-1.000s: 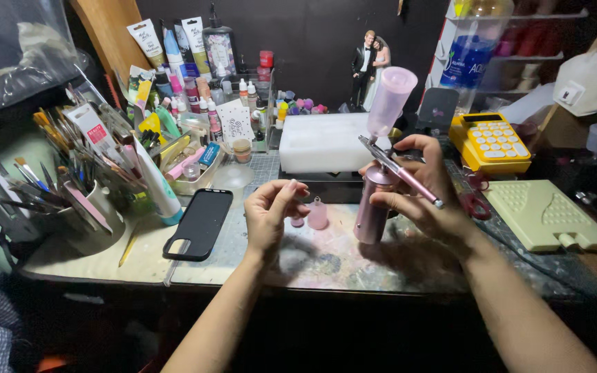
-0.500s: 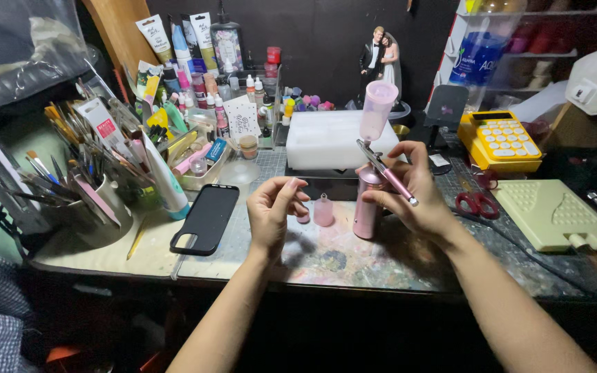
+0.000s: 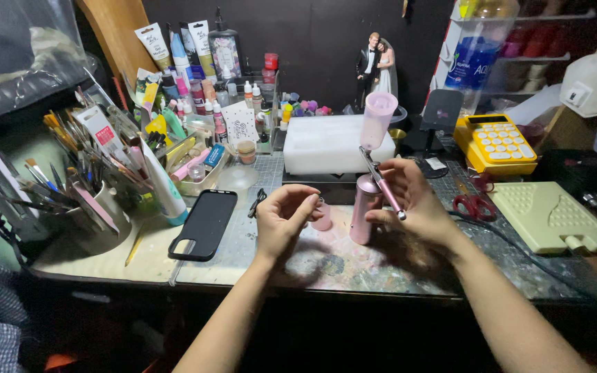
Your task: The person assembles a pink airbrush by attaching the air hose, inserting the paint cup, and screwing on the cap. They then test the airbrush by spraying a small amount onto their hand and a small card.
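cluttered desk (image 3: 174, 266); pink airbrush (image 3: 374, 173) seemingly within right hand (image 3: 412, 200) grip.

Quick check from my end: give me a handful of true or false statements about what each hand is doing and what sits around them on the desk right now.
1. The right hand holds a pink airbrush. True.
2. The left hand rests flat on the black phone. False: it is raised, fingers pinched by a small pink cup; the phone lies apart, to its left.
3. A yellow calculator sits at the far right of the desk. True.
4. The red-handled scissors are in the left hand. False: they lie on the mat, right of the right hand.
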`<state>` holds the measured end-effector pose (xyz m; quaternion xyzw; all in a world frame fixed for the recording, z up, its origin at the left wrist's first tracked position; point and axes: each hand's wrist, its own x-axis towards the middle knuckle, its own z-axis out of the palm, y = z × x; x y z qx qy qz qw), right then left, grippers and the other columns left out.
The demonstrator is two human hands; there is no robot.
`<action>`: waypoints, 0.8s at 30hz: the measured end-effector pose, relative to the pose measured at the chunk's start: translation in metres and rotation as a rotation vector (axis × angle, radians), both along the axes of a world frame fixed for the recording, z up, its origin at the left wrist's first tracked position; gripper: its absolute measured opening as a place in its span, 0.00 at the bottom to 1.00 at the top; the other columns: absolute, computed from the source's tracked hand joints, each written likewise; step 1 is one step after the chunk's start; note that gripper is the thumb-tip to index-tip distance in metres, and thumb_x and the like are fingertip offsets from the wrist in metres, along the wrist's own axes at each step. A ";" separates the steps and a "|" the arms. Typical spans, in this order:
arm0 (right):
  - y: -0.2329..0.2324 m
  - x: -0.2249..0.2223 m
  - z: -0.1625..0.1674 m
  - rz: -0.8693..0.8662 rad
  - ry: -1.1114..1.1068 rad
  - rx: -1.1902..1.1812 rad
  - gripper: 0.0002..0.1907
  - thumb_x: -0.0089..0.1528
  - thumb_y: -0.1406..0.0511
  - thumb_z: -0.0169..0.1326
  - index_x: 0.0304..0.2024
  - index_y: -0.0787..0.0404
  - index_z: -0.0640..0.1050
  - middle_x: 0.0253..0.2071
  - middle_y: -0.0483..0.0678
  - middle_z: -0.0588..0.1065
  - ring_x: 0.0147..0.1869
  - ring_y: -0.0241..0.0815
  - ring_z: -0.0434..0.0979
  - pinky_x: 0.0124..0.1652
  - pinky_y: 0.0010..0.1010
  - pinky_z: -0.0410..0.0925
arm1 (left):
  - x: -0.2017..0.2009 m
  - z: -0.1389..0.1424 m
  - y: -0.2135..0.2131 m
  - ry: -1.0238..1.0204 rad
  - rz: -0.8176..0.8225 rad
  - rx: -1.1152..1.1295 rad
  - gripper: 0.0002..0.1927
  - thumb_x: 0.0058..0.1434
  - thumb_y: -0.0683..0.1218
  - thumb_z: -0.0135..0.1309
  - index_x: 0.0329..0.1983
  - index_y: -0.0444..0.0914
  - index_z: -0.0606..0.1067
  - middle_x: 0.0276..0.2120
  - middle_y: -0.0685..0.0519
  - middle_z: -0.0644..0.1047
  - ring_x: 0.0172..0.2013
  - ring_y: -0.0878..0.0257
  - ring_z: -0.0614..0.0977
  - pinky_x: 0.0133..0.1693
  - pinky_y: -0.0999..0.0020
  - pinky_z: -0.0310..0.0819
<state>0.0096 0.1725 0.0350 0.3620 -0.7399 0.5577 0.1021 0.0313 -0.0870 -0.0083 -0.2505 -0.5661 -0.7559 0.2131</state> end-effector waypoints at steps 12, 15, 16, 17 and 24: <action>0.028 0.023 0.011 -0.368 0.413 0.587 0.19 0.52 0.63 0.63 0.44 0.65 0.79 0.42 0.54 0.78 0.49 0.50 0.81 0.49 0.39 0.73 | 0.005 0.028 0.043 0.351 0.197 -0.410 0.34 0.53 0.45 0.72 0.60 0.28 0.72 0.50 0.42 0.81 0.52 0.60 0.84 0.55 0.66 0.79; 0.022 0.025 0.005 -0.422 0.293 0.687 0.20 0.53 0.58 0.65 0.44 0.61 0.79 0.40 0.55 0.77 0.46 0.56 0.80 0.46 0.42 0.72 | -0.006 0.031 0.054 0.232 0.015 -0.417 0.35 0.54 0.46 0.69 0.63 0.30 0.71 0.47 0.45 0.83 0.48 0.63 0.85 0.53 0.68 0.81; 0.021 0.025 0.003 -0.423 0.296 0.683 0.21 0.53 0.58 0.65 0.44 0.61 0.79 0.40 0.55 0.77 0.46 0.56 0.80 0.45 0.43 0.72 | -0.010 0.031 0.056 0.192 0.030 -0.446 0.34 0.55 0.45 0.69 0.62 0.30 0.72 0.46 0.45 0.84 0.46 0.63 0.85 0.51 0.68 0.81; 0.021 0.025 0.001 -0.424 0.298 0.679 0.21 0.53 0.58 0.65 0.45 0.61 0.78 0.40 0.55 0.77 0.47 0.57 0.80 0.45 0.43 0.72 | -0.014 0.031 0.058 0.152 0.043 -0.474 0.32 0.55 0.45 0.69 0.62 0.30 0.73 0.45 0.45 0.84 0.44 0.63 0.85 0.49 0.68 0.81; 0.027 0.019 -0.010 -0.409 0.279 0.620 0.17 0.57 0.60 0.64 0.44 0.61 0.78 0.41 0.56 0.78 0.47 0.58 0.81 0.44 0.44 0.72 | -0.027 0.022 0.063 0.108 -0.191 -0.370 0.28 0.60 0.40 0.65 0.62 0.29 0.71 0.48 0.48 0.82 0.48 0.66 0.84 0.52 0.69 0.80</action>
